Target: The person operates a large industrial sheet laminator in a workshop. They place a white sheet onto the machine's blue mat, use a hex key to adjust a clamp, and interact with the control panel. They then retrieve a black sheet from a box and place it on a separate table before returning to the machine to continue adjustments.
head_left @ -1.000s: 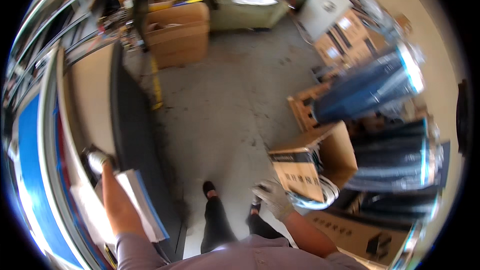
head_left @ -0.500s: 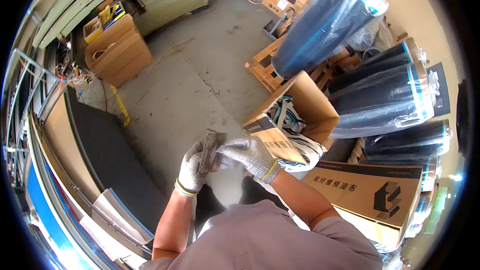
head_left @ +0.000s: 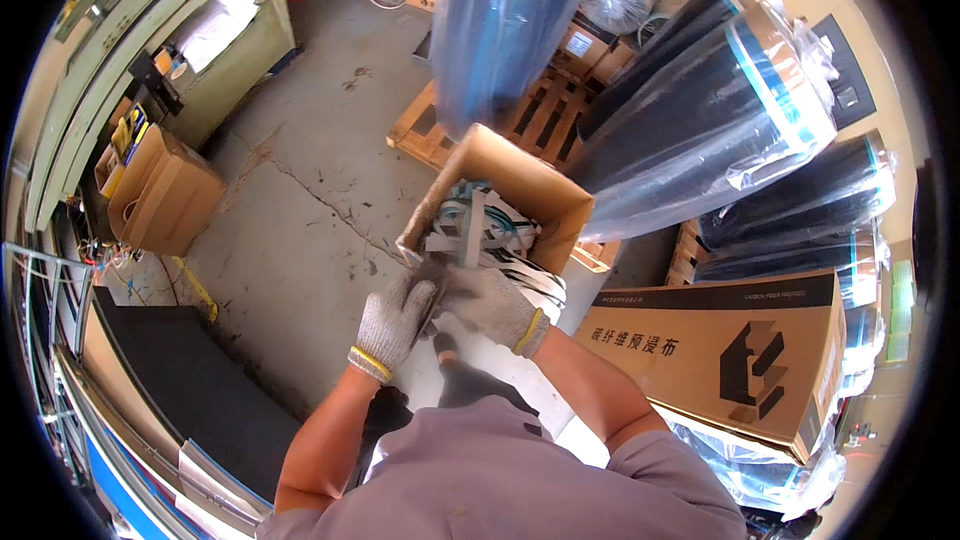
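Both my hands wear light grey knit gloves with yellow-edged cuffs. My left hand point(head_left: 388, 320) is closed around a dark grey, flat rectangular piece point(head_left: 431, 273), whose exact kind I cannot make out. My right hand point(head_left: 492, 308) meets the piece from the other side, its fingers curled against it and somewhat blurred. Just beyond my hands stands an open cardboard box point(head_left: 550, 190). Inside it lie tangled white, black and teal strips point(head_left: 490, 225), some hanging over its near side. The piece is held at the box's near left corner.
Plastic-wrapped dark rolls point(head_left: 690, 130) lie and stand at the right, beside a wooden pallet point(head_left: 420, 130). A long closed carton point(head_left: 690, 340) is near my right arm. Dark sheet material point(head_left: 160, 350) edges the left side. Another carton point(head_left: 175, 195) stands farther left.
The view has shifted to the right, so the open box now lies directly beyond my hands. The flat piece has come up to the box's near corner and is tilted differently.
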Motion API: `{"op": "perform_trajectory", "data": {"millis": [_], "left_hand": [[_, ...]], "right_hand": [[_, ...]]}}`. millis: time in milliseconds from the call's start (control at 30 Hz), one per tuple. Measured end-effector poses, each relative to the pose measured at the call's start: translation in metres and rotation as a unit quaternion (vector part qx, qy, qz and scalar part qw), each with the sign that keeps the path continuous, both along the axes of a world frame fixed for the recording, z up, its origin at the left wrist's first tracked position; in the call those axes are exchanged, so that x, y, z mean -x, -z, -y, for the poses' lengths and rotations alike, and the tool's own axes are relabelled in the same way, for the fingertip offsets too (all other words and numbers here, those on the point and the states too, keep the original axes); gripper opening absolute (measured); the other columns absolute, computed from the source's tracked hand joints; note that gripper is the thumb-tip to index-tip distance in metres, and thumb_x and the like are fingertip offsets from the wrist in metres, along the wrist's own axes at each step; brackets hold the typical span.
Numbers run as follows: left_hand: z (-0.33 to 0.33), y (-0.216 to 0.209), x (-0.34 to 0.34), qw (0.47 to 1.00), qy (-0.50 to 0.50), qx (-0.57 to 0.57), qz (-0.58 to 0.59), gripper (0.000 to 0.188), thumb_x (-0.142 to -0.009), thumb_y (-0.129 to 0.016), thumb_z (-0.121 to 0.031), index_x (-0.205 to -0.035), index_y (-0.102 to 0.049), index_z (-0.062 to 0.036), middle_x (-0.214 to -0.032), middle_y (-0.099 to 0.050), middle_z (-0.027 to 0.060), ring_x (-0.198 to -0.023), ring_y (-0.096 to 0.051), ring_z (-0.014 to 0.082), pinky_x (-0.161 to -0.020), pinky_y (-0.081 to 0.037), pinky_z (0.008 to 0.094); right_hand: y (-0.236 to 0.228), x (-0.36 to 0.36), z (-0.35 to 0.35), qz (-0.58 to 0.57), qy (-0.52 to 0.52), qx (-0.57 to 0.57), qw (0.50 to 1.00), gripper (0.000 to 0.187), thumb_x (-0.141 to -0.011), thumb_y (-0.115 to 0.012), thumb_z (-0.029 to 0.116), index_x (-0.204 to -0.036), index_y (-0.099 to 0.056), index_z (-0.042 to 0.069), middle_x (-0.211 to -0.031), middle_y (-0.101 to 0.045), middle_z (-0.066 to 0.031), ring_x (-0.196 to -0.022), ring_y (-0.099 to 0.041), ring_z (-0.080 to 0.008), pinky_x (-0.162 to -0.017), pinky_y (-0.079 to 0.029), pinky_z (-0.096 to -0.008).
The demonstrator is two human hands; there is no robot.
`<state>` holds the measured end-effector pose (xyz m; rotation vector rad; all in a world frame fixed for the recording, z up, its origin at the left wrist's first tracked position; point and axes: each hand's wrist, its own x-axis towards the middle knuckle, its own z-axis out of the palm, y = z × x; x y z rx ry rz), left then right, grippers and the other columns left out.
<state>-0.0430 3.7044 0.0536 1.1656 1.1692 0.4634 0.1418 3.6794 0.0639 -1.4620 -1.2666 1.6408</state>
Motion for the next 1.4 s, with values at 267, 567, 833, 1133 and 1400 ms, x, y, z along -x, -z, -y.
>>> {"op": "perform_trajectory", "data": {"millis": [267, 567, 833, 1133, 1400], "left_hand": [[-0.018, 0.012, -0.071, 0.997, 0.068, -0.033, 0.032, 0.033, -0.095, -0.058, -0.028, -0.118, -0.057, -0.0037, -0.087, -0.065, 0.0151, -0.072, -0.068, 0.0308, -0.062, -0.055, 0.0411], [-0.057, -0.001, -0.066, 0.847, -0.097, -0.448, -0.268, 0.046, -0.089, -0.066, -0.031, -0.124, -0.055, -0.0038, -0.108, -0.064, 0.0194, -0.093, -0.064, 0.0394, -0.082, -0.052, 0.0463], [0.123, 0.040, 0.075, 0.946, -0.282, 0.003, 0.162, 0.061, -0.087, -0.061, -0.062, -0.108, -0.069, -0.0044, -0.079, -0.064, -0.0010, -0.067, -0.054, 0.0083, -0.061, -0.043, 0.0243], [0.450, 0.028, 0.210, 0.838, -0.494, -0.040, 0.230, 0.064, -0.087, -0.062, -0.061, -0.115, -0.066, -0.0041, -0.076, -0.062, 0.0009, -0.064, -0.050, 0.0072, -0.059, -0.040, 0.0231], [0.761, 0.030, 0.248, 0.571, -0.783, -0.040, 0.242, 0.047, -0.097, -0.054, -0.048, -0.123, -0.066, -0.0102, -0.077, -0.060, -0.0013, -0.058, -0.046, 0.0054, -0.058, -0.040, 0.0223]], "right_hand": [[0.011, -0.063, 0.026, -0.026, 0.090, -0.040, 0.995, 0.019, -0.092, -0.059, 0.016, -0.093, -0.064, -0.003, -0.073, -0.058, -0.0026, -0.061, -0.051, -0.0107, -0.054, -0.041, -0.0267], [0.040, -0.066, 0.058, -0.041, 0.122, 0.067, 0.989, 0.029, -0.097, -0.056, 0.017, -0.117, -0.060, -0.002, -0.087, -0.063, -0.0062, -0.073, -0.061, -0.0117, -0.067, -0.051, -0.0247], [0.057, 0.013, 0.087, -0.042, -0.005, 0.000, 0.999, 0.025, -0.088, -0.066, 0.013, -0.109, -0.067, -0.001, -0.101, -0.068, -0.0081, -0.090, -0.064, -0.0141, -0.074, -0.054, -0.0274], [0.030, 0.296, 0.264, -0.193, -0.224, 0.138, 0.945, 0.021, -0.084, -0.068, -0.002, -0.105, -0.069, -0.004, -0.094, -0.072, -0.0119, -0.086, -0.068, -0.0184, -0.082, -0.053, -0.0309], [0.057, 0.463, 0.546, -0.139, -0.594, 0.064, 0.790, 0.014, -0.088, -0.066, 0.003, -0.100, -0.071, -0.001, -0.097, -0.072, -0.0073, -0.085, -0.067, -0.0144, -0.079, -0.051, -0.0249]]}}
